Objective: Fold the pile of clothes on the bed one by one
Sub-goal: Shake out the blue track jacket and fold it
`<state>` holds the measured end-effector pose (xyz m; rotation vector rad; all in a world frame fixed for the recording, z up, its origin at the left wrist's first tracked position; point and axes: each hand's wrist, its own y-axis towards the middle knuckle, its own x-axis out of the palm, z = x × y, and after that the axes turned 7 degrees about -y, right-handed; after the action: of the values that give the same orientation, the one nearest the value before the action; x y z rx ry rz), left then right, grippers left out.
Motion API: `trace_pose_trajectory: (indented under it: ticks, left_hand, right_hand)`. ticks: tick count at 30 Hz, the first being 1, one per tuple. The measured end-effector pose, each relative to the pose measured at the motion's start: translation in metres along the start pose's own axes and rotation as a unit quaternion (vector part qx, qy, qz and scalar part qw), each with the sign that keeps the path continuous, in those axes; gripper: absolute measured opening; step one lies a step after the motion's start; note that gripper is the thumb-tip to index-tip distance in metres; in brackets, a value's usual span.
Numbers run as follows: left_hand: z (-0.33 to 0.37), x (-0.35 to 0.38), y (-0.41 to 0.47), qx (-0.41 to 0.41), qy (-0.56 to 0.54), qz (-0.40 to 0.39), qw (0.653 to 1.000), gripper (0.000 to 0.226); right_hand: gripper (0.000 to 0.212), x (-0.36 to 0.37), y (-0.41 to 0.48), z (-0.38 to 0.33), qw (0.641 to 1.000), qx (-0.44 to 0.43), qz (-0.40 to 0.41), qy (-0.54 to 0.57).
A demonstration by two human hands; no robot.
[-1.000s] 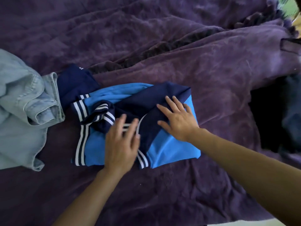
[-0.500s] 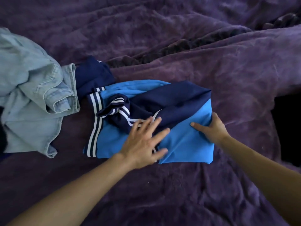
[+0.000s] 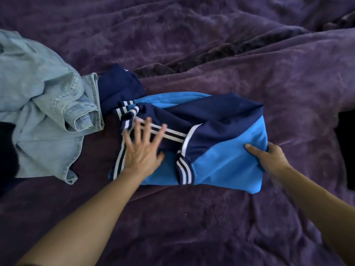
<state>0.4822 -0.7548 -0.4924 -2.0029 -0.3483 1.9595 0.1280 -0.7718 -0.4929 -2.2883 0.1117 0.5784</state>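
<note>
left hand lies flat and spread wide on the folded blue jersey on the bed; right hand pinches its right edge in a grip, denim shirt beyond the left hand

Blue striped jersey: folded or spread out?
Folded. The blue striped jersey lies as a compact rectangle, sleeves tucked across; left hand flat on it, right hand gripping its edge.

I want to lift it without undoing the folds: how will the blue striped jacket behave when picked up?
The jacket probably flops; its folds already sag. The smooth fabric may slide apart. The right hand grips only one edge.
</note>
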Motion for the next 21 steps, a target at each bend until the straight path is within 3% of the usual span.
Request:
trace_pose_trajectory:
  ticks: [3,5,8,9,11,13,15,18,21]
  left_hand:
    - [-0.029,-0.001,-0.021,-0.097,-0.023,-0.035,0.994,0.077]
    - [-0.029,-0.002,-0.042,-0.1,-0.059,0.021,0.993,0.06]
    - [-0.003,-0.002,-0.07,0.003,-0.173,0.167,0.971,0.047]
    - [0.009,-0.001,-0.076,0.059,-0.189,0.171,0.965,0.048]
    - [0.027,0.005,-0.079,0.123,-0.178,0.085,0.973,0.052]
    - [0.03,0.017,-0.07,0.109,-0.17,-0.019,0.979,0.053]
    - [0.022,0.026,-0.058,0.098,-0.181,-0.068,0.976,0.052]
    - [0.007,0.03,-0.055,0.101,-0.227,-0.063,0.967,0.051]
    - [-0.015,0.024,-0.08,0.067,-0.299,0.022,0.952,0.043]
  right_hand:
    - [0.02,0.001,-0.008,-0.006,1.0,0.007,0.016,-0.018]
    - [0.015,0.005,-0.014,-0.015,1.0,0.012,0.021,-0.012]
    - [0.012,0.011,-0.025,-0.031,0.999,0.013,0.032,0.0]
    - [0.012,0.011,-0.03,-0.038,0.999,0.008,0.039,0.003]
    - [0.014,0.01,-0.043,-0.055,0.999,-0.011,0.05,0.0]
    - [0.017,0.012,-0.059,-0.081,0.998,-0.052,0.037,-0.005]
    - [0.012,0.025,-0.08,-0.115,0.994,-0.109,-0.017,0.001]
    - [0.018,0.073,-0.104,-0.167,0.975,-0.196,-0.104,-0.008]
    - [0.034,0.157,-0.114,-0.206,0.951,-0.244,-0.145,-0.123]
